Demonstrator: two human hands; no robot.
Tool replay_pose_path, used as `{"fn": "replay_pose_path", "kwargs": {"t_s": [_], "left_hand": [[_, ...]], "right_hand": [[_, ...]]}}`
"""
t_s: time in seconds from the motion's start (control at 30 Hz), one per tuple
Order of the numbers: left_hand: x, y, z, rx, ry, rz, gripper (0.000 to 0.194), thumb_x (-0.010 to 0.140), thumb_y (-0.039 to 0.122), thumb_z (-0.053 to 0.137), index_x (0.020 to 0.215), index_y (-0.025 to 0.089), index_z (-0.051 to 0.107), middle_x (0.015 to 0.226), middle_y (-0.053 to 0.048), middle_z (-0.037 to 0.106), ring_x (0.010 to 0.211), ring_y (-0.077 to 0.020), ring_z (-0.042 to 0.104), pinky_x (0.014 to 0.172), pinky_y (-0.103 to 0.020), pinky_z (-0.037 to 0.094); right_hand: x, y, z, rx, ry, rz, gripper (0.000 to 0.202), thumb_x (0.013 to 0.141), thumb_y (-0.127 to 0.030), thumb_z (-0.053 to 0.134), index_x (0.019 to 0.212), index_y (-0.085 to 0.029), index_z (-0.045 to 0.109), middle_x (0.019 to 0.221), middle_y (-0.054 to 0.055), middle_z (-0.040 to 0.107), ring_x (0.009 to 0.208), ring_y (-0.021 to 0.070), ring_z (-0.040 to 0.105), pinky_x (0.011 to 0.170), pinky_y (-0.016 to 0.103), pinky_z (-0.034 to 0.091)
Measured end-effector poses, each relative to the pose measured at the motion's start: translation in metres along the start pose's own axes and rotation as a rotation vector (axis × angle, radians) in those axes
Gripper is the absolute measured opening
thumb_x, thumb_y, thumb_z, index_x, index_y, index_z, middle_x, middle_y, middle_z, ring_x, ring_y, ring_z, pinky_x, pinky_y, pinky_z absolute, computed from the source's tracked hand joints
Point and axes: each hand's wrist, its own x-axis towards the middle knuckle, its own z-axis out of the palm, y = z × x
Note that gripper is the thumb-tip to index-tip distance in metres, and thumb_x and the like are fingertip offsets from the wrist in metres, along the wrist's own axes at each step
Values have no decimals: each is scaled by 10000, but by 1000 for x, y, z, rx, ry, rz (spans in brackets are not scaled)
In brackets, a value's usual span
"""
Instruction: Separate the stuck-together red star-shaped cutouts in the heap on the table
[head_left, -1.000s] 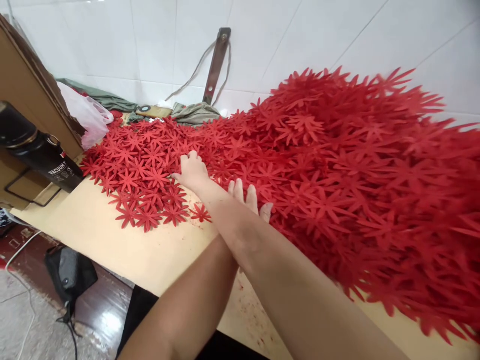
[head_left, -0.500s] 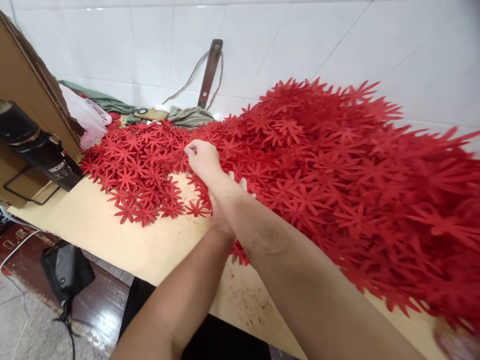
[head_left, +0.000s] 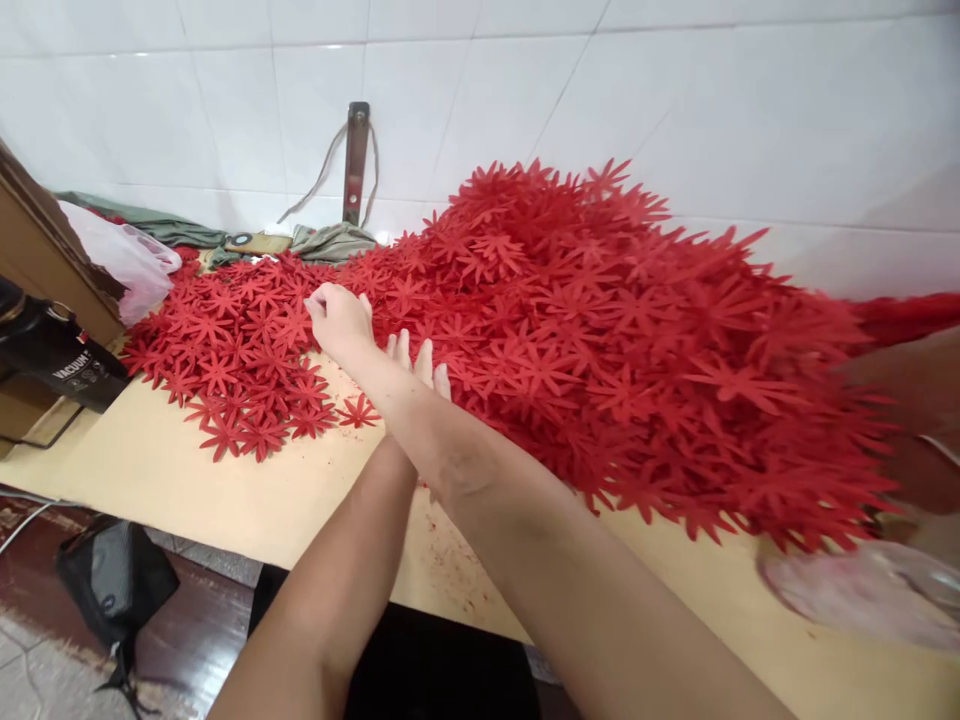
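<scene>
Red, many-petalled flower cutouts [head_left: 555,360] lie heaped on a pale tabletop, tallest toward the right. A lower spread of the same red flowers [head_left: 232,340] covers the left side. My forearms cross, the right over the left. At the gap between the two heaps, my right hand [head_left: 343,318] is curled closed; whatever its fingers may hold is hidden. My left hand [head_left: 421,365] has its fingers extended against the near left side of the big heap, with its palm mostly behind my right forearm. One loose flower [head_left: 358,411] lies below my right hand.
At the left stand a black vacuum flask [head_left: 64,350] and a cardboard box [head_left: 45,240], near a white plastic bag [head_left: 124,245]. Green cloth [head_left: 330,243] lies along the tiled wall. Clear plastic [head_left: 855,590] is at right; a black pouch [head_left: 116,580] sits below the table edge.
My view has turned right, showing the big heap's right end and the clear plastic. My left hand's fingers now show more beyond my right forearm. My right hand stays closed.
</scene>
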Motion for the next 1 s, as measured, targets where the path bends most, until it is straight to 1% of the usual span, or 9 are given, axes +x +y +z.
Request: {"fn": "replay_pose_path", "kwargs": {"t_s": [0.13, 0.23, 0.33, 0.4, 0.47, 0.57, 0.8, 0.9, 1.0], "left_hand": [[11, 1, -11, -282, 50, -120, 361, 849, 259, 500, 1184, 167, 596, 1443, -113, 456, 1396, -224, 338, 1198, -397, 155], [23, 4, -19, -650, 101, -353, 266, 849, 197, 470, 1054, 161, 637, 1275, -107, 608, 1262, -200, 509, 1137, -349, 298], [29, 13, -29, -968, 128, -551, 307, 908, 288, 373, 1032, 147, 616, 1215, -112, 644, 1175, -182, 583, 1055, -335, 404], [28, 24, -38, -1223, 18, -683, 425, 920, 443, 327, 1013, 148, 619, 1185, -114, 660, 1132, -193, 615, 1001, -351, 456], [22, 39, -48, -1391, -175, -723, 507, 882, 555, 358, 982, 148, 642, 1121, -117, 688, 1088, -206, 640, 952, -349, 494], [8, 63, -60, -1453, -323, -729, 533, 878, 553, 382, 943, 108, 667, 1068, -139, 706, 1033, -202, 664, 926, -314, 513], [-28, 104, -58, -1416, -239, -735, 382, 892, 443, 460, 922, 134, 681, 882, -60, 739, 783, -103, 694, 816, -203, 537], [-36, 110, -57, -1365, -212, -775, 265, 852, 353, 523, 841, 140, 680, 769, -34, 722, 689, -96, 679, 678, -180, 543], [-40, 111, -59, -1300, -229, -812, 296, 837, 327, 461, 710, 133, 645, 623, -20, 657, 565, -95, 627, 538, -182, 511]], "right_hand": [[-1, 0, -16, 187, 20, -11, 162, 882, -192, 434, 722, -192, 450, 756, -6, 538, 736, 128, 488, 776, 281, 396], [-14, 14, -47, 266, 188, -70, 118, 863, -184, 444, 746, -198, 445, 722, -22, 515, 693, 119, 475, 732, 262, 388], [-43, 38, -86, 259, 403, -151, 109, 875, -229, 427, 771, -204, 450, 721, -17, 520, 690, 123, 482, 707, 257, 392], [-70, 51, -104, 193, 488, -164, 127, 887, -260, 401, 786, -204, 454, 740, 0, 527, 701, 134, 490, 702, 267, 399], [-98, 61, -112, 87, 463, -175, 141, 886, -260, 382, 782, -204, 460, 763, 24, 533, 730, 152, 500, 716, 286, 409], [-131, 68, -109, -34, 400, -167, 159, 882, -231, 356, 769, -207, 465, 789, 56, 543, 772, 180, 502, 746, 319, 423], [-160, 63, -114, -38, 630, -34, 55, 818, -217, 489, 829, -202, 541, 1039, 101, 527, 1057, 231, 451, 970, 440, 395], [-164, 61, -126, 269, 660, 68, 288, 739, -212, 560, 1023, -184, 524, 1197, 139, 455, 1158, 228, 456, 998, 428, 426], [-164, 59, -139, 685, 507, 171, 275, 742, -246, 564, 1008, -198, 515, 1118, 104, 554, 1046, 175, 570, 946, 363, 488]]}}
